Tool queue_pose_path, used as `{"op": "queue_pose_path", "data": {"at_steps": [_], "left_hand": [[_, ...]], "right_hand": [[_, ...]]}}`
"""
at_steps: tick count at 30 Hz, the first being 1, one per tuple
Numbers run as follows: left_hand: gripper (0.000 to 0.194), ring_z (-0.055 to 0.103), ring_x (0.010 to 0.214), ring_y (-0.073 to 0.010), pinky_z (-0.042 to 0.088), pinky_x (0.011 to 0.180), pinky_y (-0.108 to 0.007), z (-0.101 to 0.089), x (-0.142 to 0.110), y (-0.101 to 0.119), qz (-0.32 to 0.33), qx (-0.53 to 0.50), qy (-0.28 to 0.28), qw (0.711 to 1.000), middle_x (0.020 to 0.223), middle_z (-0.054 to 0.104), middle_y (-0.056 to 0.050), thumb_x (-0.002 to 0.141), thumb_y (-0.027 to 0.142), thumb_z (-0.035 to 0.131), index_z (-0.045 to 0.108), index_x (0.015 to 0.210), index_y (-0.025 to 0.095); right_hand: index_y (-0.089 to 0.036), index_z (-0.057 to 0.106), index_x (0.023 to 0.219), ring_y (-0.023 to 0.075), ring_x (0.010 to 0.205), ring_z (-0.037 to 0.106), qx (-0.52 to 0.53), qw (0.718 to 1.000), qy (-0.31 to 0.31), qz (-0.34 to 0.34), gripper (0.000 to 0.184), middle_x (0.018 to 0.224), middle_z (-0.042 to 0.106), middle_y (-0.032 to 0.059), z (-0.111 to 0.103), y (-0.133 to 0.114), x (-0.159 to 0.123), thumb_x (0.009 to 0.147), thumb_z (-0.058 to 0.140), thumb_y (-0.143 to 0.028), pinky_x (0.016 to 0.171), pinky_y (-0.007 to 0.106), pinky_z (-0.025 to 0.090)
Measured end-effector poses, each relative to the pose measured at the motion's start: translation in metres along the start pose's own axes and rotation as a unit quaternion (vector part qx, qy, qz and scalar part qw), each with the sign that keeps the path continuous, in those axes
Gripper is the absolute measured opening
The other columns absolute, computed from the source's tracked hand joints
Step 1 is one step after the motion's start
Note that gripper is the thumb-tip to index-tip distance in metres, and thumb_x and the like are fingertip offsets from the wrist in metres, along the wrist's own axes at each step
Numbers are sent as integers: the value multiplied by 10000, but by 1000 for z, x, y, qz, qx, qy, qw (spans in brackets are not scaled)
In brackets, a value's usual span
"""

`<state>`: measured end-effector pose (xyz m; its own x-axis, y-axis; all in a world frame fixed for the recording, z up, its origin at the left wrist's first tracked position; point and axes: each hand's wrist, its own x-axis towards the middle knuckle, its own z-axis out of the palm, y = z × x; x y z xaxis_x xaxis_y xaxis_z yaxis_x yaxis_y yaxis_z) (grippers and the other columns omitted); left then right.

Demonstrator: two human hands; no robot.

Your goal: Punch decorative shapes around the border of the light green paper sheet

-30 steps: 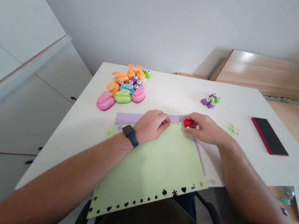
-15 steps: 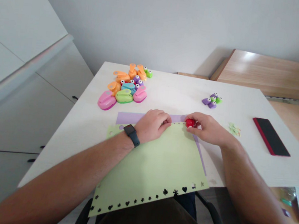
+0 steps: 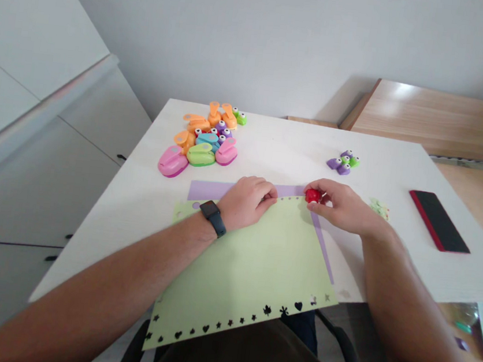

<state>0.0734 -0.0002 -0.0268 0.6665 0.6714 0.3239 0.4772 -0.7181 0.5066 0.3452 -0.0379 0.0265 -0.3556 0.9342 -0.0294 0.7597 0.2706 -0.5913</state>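
A light green sheet of paper (image 3: 259,258) lies over a purple sheet (image 3: 209,191), its near edge jutting past the table front. Shapes such as hearts, stars and leaves are cut through the near edge, and small holes run along the far edge. My left hand (image 3: 248,202), with a watch on its wrist, is closed at the green sheet's far edge, fingers pinched on the paper. At the far right corner my right hand (image 3: 337,204) grips a small red craft punch (image 3: 312,196) between thumb and fingers.
Several orange, pink, green and blue craft punches (image 3: 201,154) cluster at the back left. Small purple and green punches (image 3: 343,162) stand at the back right. Paper scraps (image 3: 379,209) and a black, red-edged flat object (image 3: 439,221) lie farther right.
My right hand has shifted the red punch slightly to the right along the far edge, toward the corner. My left hand has stayed in place.
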Motion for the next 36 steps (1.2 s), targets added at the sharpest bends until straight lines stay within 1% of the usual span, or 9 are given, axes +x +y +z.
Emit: {"op": "queue_pose_path", "data": {"at_steps": [11,16,22,31,36], "left_hand": [[111,628,862,-209,467,824,-368,1,0,0,4,-1,2,1000,882,689,-51,974,250,580,662,950,180],[101,627,861,-210,467,828,-374,0,0,1,-1,0,2,1000,882,692,-51,967,242,587,664,945,180],[97,626,873,-212,464,836,-377,0,0,1,0,0,5,1000,883,689,-50,967,243,591,663,946,180],[103,628,858,-207,465,825,-368,1,0,-1,6,0,1,1000,882,690,-48,970,243,587,665,953,178],[105,627,861,-208,466,828,-368,1,0,0,4,0,5,1000,882,690,-48,971,248,591,666,955,177]], "right_hand": [[-224,689,1081,216,839,644,8,1000,2,8,231,1000,720,50,-2,1,-1,852,662,-230,803,383,537],[-224,689,1086,222,863,651,32,999,19,13,220,1010,727,53,-4,2,-2,871,657,-250,808,392,542],[-220,692,1132,223,853,655,33,998,38,35,259,1057,730,66,-6,4,-2,881,665,-276,794,397,548],[-246,692,1165,222,863,659,14,1000,26,5,274,1102,727,62,1,4,1,900,653,-303,795,390,557],[-247,681,1188,218,857,650,2,1000,15,-13,294,1107,721,59,2,4,1,897,645,-279,776,383,550]]}}
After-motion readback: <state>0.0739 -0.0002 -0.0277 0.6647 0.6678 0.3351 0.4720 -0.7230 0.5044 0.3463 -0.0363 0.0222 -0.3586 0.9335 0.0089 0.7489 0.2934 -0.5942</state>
